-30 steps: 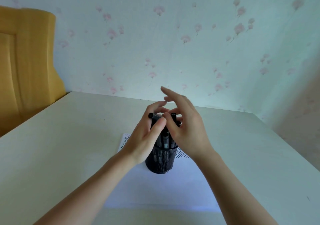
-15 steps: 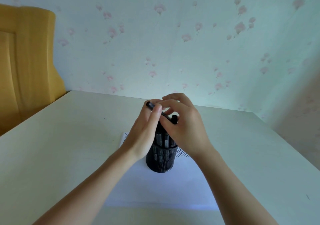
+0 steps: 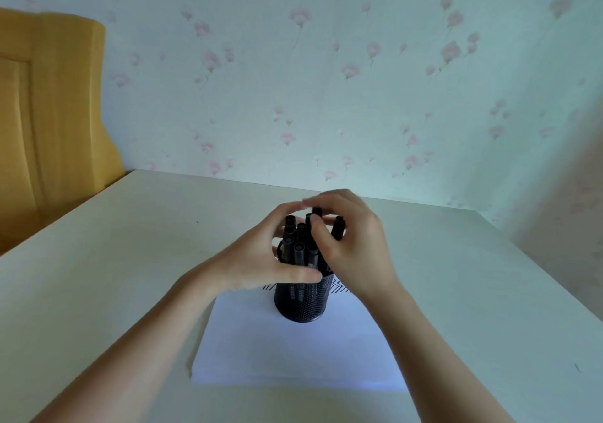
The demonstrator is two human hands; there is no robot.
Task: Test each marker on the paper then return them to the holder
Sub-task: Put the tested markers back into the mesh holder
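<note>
While the holder [image 3: 301, 302] stands on the paper [image 3: 293, 354] at mid-worktop [image 3: 98, 275], both hands close around its top. Left hand [image 3: 261, 259] cups the marker bundle [image 3: 298, 246], thumb across the rim. Right hand [image 3: 352, 246] — fingers curled — pinches one marker [image 3: 337, 228] among the upright rest.
</note>
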